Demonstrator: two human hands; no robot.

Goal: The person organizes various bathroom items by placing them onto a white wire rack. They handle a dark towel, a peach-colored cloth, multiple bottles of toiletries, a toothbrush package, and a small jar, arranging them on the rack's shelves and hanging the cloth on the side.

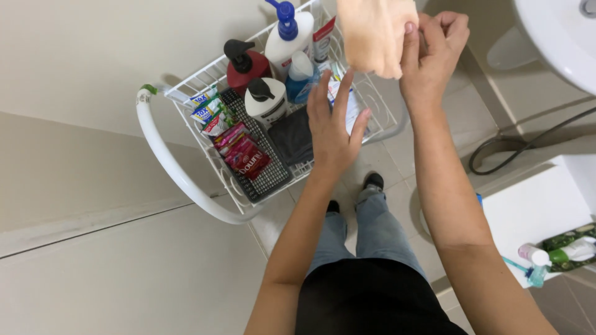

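Note:
My right hand [429,49] is raised at the top of the view and pinches a pale peach cloth [375,34] that hangs down from its fingers. My left hand [335,127] hovers with fingers spread just above a white wire rack [186,121] fixed to the wall, nearest a folded dark grey cloth [292,138]. The rack also holds a red pump bottle [245,65], a white pump bottle with a black top [267,99], a white bottle with a blue pump [290,34] and several small sachets [239,149].
A white sink [559,37] sits at the top right with a dark hose [515,146] below it. A white surface [540,211] at the right carries small bottles [559,251]. Beige tiled wall fills the left; my legs stand on the tiled floor.

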